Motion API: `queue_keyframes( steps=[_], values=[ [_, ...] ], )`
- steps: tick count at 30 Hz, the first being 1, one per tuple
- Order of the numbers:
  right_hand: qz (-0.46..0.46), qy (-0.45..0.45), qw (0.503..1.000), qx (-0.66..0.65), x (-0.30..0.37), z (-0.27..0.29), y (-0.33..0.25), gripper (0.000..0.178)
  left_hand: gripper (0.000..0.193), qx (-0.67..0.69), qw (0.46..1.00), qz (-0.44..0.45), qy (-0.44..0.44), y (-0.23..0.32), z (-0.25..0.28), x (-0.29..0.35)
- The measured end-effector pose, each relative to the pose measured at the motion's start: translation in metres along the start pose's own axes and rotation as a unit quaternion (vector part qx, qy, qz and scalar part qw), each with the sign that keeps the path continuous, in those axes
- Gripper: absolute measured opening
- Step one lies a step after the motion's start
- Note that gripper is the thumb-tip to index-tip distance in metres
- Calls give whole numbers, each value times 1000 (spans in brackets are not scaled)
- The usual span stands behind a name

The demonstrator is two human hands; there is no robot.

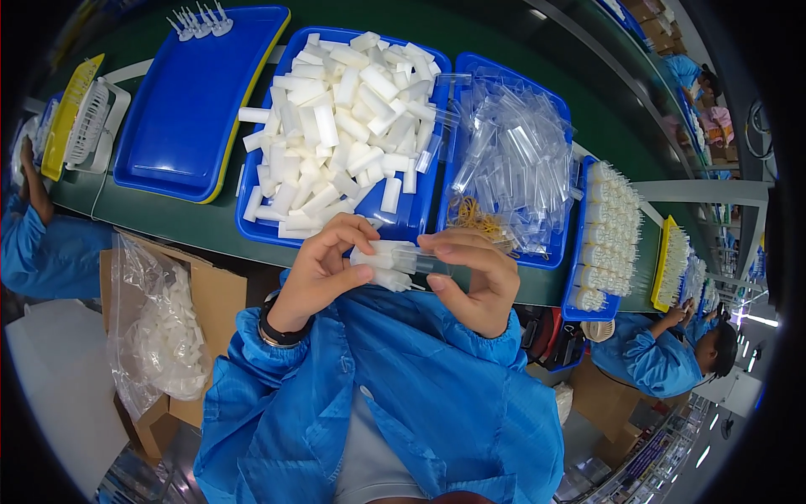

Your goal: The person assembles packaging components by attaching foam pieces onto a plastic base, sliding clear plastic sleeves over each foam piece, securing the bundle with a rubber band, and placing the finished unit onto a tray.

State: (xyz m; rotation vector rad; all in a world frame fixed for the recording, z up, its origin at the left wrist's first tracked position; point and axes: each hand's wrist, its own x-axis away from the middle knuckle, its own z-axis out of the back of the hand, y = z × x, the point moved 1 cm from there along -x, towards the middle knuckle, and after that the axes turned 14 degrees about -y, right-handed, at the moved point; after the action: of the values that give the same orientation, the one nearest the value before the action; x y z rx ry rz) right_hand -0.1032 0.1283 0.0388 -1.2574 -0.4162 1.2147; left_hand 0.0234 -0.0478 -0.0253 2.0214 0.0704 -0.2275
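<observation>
In my left hand is a small bundle of white plastic pieces, pinched between thumb and fingers. A clear plastic sleeve meets the right end of the bundle, held between the thumb and fingers of my right hand. Whether the sleeve is around the pieces or only against them, I cannot tell. Both hands are just in front of a blue tray heaped with short white pieces. Beside it, another blue tray carries many clear sleeves and tan rubber bands.
A blue tray at left has several white stemmed parts at its far end. At right, another tray bears rows of white bristly parts. A carton with bagged white pieces stands lower left. Co-workers sit on both sides.
</observation>
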Motion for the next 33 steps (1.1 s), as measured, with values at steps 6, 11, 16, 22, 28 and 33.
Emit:
queue_keyframes(
  steps=[6,11,16,22,28,33],
  values=[
    [-39,17,999,28,-7,-9,-10,44,34,5,1000,9,15,3,-7,-4],
    [-22,-3,999,41,-8,-9,-9,45,35,-20,1000,20,12,2,-6,-4],
    [-6,-20,998,59,-9,-5,-7,37,33,-24,999,13,20,-1,-4,-2],
    [39,-8,992,116,-8,5,-4,27,31,-15,1000,7,23,1,-7,-4],
    [-11,-57,998,-7,-3,4,1,25,31,-21,999,0,25,0,-5,-4],
    [-118,-36,987,-107,5,3,0,26,30,-24,999,1,33,1,-3,-3]
  ],
)
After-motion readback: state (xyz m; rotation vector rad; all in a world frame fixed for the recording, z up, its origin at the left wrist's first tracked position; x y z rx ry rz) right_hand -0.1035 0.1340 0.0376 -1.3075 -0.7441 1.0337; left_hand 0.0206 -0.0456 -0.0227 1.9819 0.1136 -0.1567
